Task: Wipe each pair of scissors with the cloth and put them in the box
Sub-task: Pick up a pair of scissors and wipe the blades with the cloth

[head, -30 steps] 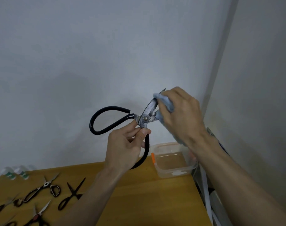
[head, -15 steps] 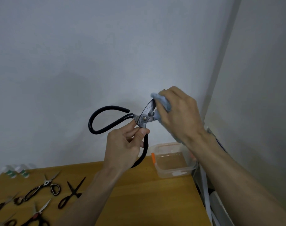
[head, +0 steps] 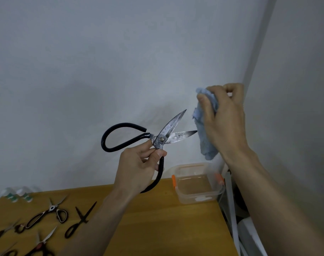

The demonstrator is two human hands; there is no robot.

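Large black-handled scissors [head: 164, 138] hang in the air in front of the wall, blades parted and pointing right. My left hand [head: 139, 167] pinches them just below the pivot, around one handle. My right hand [head: 225, 119] grips a crumpled light-blue cloth [head: 205, 132] just right of the blade tips; the lower tip nearly touches the cloth. Below, a clear plastic box [head: 196, 198] with orange clips stands on the wooden table [head: 157, 228] at its far right corner.
Several other scissors lie at the table's left: a metal pair with brown-edged handles [head: 46, 214], a small black pair [head: 80, 221], a red-jointed pair [head: 41, 243]. Small white bottles [head: 17, 194] stand at the back left. White slats [head: 231, 209] lean beside the table's right edge.
My right hand has pulled the cloth off the blades, up and to the right. The blades, covered before, are now bare and parted.
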